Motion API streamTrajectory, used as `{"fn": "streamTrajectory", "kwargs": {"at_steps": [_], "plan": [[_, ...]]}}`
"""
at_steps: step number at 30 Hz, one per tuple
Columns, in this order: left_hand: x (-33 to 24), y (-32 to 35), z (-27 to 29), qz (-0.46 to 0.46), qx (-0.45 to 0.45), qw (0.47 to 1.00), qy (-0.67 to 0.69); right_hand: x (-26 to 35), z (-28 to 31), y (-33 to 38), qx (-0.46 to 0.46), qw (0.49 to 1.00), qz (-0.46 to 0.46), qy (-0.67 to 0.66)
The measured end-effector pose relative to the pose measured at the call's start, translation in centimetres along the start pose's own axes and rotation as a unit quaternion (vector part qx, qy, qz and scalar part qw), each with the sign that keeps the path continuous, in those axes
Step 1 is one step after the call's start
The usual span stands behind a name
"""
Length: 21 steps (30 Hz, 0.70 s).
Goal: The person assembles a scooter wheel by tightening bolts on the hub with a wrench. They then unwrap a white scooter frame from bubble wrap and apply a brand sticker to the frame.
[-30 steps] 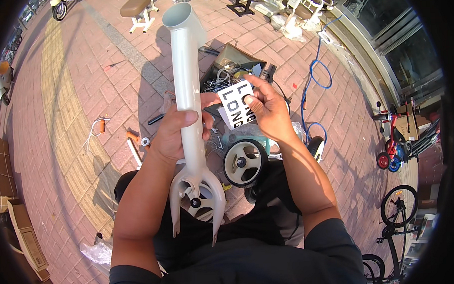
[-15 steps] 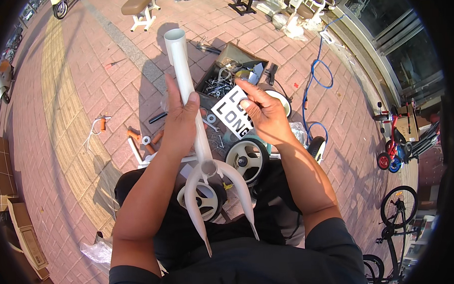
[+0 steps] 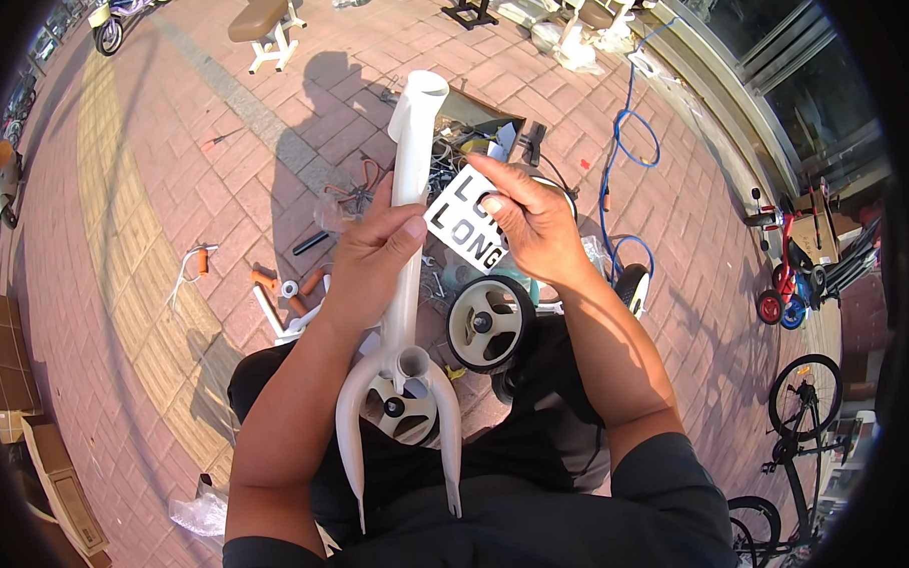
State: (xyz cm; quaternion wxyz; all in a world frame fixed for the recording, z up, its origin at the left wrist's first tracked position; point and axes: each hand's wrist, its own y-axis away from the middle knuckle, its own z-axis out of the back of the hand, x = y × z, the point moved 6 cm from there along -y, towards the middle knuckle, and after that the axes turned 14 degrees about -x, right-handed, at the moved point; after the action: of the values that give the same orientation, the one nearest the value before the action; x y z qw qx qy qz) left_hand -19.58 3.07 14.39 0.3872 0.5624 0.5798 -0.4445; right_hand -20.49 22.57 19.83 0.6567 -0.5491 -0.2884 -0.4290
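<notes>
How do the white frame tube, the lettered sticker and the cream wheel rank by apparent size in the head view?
1. white frame tube, clearly largest, held by the left hand.
2 and 3. lettered sticker, in the right hand, and cream wheel look alike; the sticker is nearer, so unsure.

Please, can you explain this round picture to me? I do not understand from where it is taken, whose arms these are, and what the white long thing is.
The camera sits on a person's head and looks down, so the two arms rising from the lower edge are that person's own. The wide lens bends the picture into a round shape.

The left hand grips a cream-white bicycle frame piece: a long tube that ends in a two-pronged fork near the body. The right hand pinches a white sticker sheet with black letters beside the tube.

Below is a brick pavement outdoors. On it lie small cream wheels, orange handlebar grips, a blue hose and loose parts. Other bicycles stand at the right.
</notes>
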Motion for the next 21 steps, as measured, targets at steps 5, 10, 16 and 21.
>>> {"fn": "streamTrajectory", "kwargs": {"at_steps": [5,10,16,21], "plan": [[-0.1,0.4,-0.6,-0.013,0.037,0.999,0.004,-0.3,0.0,-0.4,0.016,1.0,0.005,0.006],[0.3,0.6,-0.8,-0.007,0.027,1.0,0.005,-0.6,-0.5,-0.1,-0.019,0.997,0.024,0.073],[0.1,0.7,-1.0,-0.036,0.03,0.999,0.0,0.0,-1.0,0.1,-0.031,0.985,0.053,0.164],[0.3,0.3,-0.7,-0.048,0.007,0.998,-0.03,1.8,-1.7,0.9,-0.031,0.982,0.131,0.131]]}}
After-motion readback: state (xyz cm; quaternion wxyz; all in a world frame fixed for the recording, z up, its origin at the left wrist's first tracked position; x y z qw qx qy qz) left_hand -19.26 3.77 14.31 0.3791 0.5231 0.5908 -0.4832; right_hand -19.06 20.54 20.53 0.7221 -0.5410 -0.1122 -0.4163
